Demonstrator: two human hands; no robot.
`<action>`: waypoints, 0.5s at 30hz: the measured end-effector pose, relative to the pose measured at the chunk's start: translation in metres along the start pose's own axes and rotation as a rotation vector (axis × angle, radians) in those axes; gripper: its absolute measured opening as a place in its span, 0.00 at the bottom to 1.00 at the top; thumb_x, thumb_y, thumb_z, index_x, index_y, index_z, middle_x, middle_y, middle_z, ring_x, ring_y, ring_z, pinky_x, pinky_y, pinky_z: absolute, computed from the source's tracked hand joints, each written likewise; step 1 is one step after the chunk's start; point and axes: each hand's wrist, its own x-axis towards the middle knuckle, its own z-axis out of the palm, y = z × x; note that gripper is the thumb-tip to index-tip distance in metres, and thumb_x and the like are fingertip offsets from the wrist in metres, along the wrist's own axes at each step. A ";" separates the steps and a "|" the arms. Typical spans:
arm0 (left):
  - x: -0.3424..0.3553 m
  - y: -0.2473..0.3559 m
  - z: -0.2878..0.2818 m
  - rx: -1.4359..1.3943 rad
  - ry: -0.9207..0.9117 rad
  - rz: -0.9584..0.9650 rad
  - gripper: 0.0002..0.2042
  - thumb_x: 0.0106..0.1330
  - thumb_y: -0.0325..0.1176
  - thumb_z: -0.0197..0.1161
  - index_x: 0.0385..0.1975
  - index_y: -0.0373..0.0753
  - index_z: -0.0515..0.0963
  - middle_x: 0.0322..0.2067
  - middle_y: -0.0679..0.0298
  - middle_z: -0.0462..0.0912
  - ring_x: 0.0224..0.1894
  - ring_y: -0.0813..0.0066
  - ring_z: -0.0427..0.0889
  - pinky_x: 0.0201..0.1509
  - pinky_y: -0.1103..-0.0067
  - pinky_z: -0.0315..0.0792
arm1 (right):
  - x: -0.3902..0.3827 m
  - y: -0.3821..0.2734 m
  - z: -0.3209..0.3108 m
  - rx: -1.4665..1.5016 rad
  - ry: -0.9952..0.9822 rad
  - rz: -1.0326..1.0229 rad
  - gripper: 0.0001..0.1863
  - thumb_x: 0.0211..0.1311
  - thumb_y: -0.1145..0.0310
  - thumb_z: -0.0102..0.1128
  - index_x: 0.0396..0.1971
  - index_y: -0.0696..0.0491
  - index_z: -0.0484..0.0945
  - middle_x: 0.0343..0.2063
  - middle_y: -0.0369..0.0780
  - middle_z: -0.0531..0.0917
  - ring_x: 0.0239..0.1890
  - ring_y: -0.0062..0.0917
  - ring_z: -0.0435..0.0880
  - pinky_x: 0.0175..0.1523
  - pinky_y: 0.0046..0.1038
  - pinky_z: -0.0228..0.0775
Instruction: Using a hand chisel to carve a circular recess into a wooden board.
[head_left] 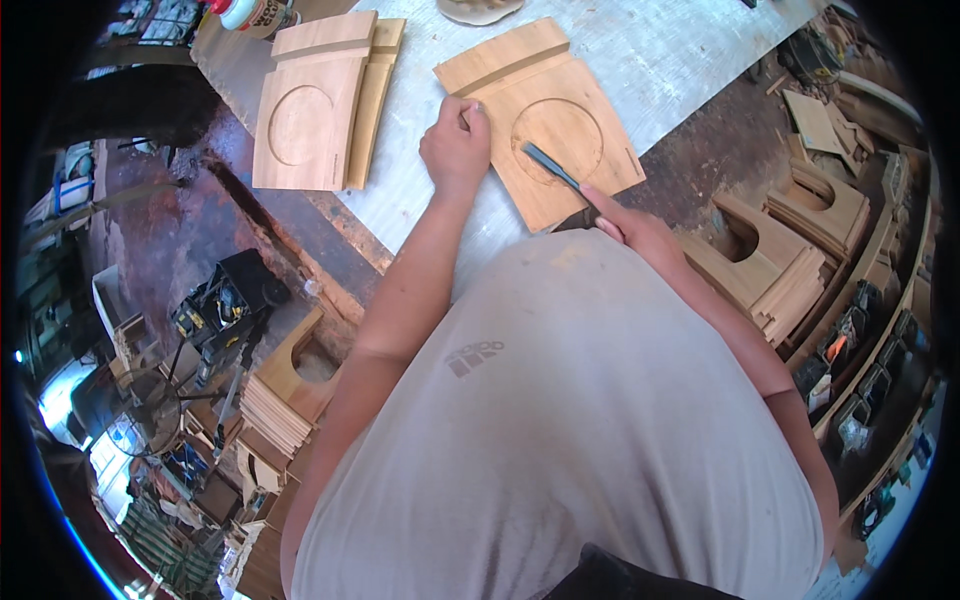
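We work from the largest item down. Worktop: pale, sheet-covered, carries all parts below. At its L side stands a pair of overlapped boards, well apart from the work.

Wooden board: lies face up on the worktop, directly ahead of us, its long axis leaning fwd-left; its near R corner appears to project past the worktop edge. A groove crosses the far end. Circular recess: cut in the board face, between groove and near edge.

L hand: at the board's L edge, just below the groove, fingers curled, thumb uppermost. We can't tell whether this grip pinches the edge or only bears on it.

R hand: at the near R side of the board, grip closed on the chisel, index finger extended along the tool. The handle is hidden in the hand, so its length can't be read.

Governing relation, as we judge it: blade axis vs. recess. The blade runs from the R grip fwd and left — obliquely over the near rim — with its tip inside the circle, L of center. R hand controls the tool; L hand lies beyond the tip, outside the rim on the L side — approx. in the blade's pointing direction. Tip contact w/ the wood: can't confirm from this view.
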 end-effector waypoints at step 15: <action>0.000 -0.001 0.000 0.036 -0.021 -0.015 0.08 0.67 0.39 0.61 0.33 0.43 0.80 0.20 0.59 0.83 0.25 0.53 0.84 0.35 0.62 0.75 | 0.004 0.001 0.004 -0.065 -0.011 0.005 0.26 0.78 0.59 0.45 0.73 0.35 0.60 0.29 0.52 0.79 0.34 0.50 0.81 0.41 0.46 0.71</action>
